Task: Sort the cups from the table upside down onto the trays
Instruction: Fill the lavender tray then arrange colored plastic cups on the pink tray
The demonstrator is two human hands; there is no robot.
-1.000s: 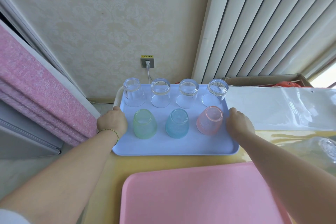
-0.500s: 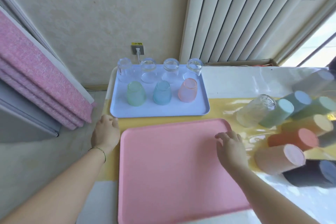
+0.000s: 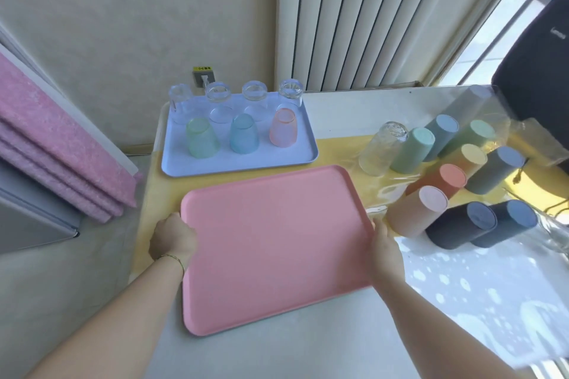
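Both left grip and right grip pinch flat pink plastic tray; sliding right could topple nearby beige plastic cup.

Looks like room in home. Pale patterned wallpaper, wall socket with yellow label low on wall, tall ribbed white panel, sunny window at right. Folded pink textile stack at left. Table has yellow cloth under clear plastic cover.
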